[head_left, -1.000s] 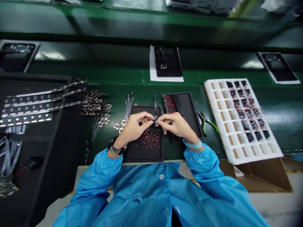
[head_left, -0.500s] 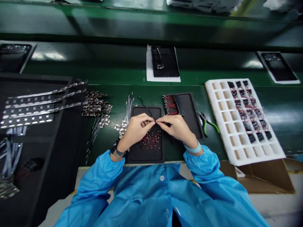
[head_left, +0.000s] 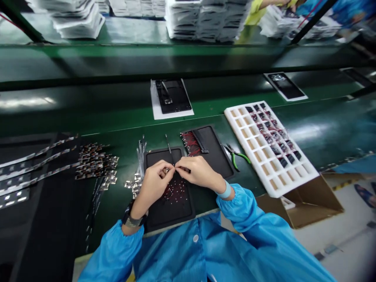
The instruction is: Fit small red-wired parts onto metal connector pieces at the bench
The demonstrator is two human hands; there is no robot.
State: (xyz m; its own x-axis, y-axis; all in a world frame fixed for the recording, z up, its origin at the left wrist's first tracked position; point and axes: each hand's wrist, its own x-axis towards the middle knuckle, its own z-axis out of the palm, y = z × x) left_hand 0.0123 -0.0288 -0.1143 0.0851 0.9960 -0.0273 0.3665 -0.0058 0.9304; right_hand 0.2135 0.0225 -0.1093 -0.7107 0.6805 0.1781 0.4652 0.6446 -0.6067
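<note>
Over the near black tray (head_left: 188, 211), my left hand (head_left: 155, 180) and my right hand (head_left: 201, 172) meet, fingertips pinched together. A thin dark strip (head_left: 168, 143) with a pale end runs away from the fingertips; my left fingers appear closed on it. Whatever my right fingertips pinch is too small to make out. Below them, loose little parts with red wires (head_left: 176, 192) lie in the tray. Just left of the tray are flat ribbon cables (head_left: 141, 154) with small boards (head_left: 135, 184) at their near ends.
Right of my hands: a second black tray (head_left: 217, 147) with red-wired parts, green-handled pliers (head_left: 236, 156), and a white foam tray (head_left: 249, 145) holding black pieces. Left: piled small boards (head_left: 94, 160). Behind: a black panel (head_left: 173, 96). Across the bench, stacks (head_left: 205, 19) and a co-worker's sleeve (head_left: 255, 9).
The view has turned right and tilted up, so the bench items sit further left and lower, with stacks now showing at the top. My hands stay pinched together over the tray.
</note>
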